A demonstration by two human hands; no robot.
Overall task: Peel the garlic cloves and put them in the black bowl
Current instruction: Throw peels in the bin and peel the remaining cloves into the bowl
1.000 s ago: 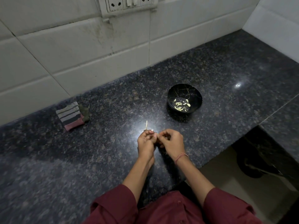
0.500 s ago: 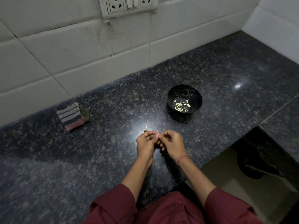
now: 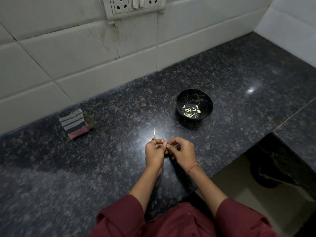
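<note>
Item: garlic clove. Location: above desk, pinched between curled fingers of left hand and right hand; mostly hidden. Handling, judged: light, firm; skin papery; slippery once bare. Hold by ends. Peeled cloves in black bowl.

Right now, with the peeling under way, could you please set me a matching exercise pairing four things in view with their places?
Things:
1. black bowl
2. striped cloth
3. socket plate
4. pale stalk

Places:
A. fixed to the wall tiles, top of view
B. on the counter beside the wall, far left
C. lying just beyond the left hand
D. right of the stalk, holding peeled cloves

Pairs: 1-D, 2-B, 3-A, 4-C
</note>
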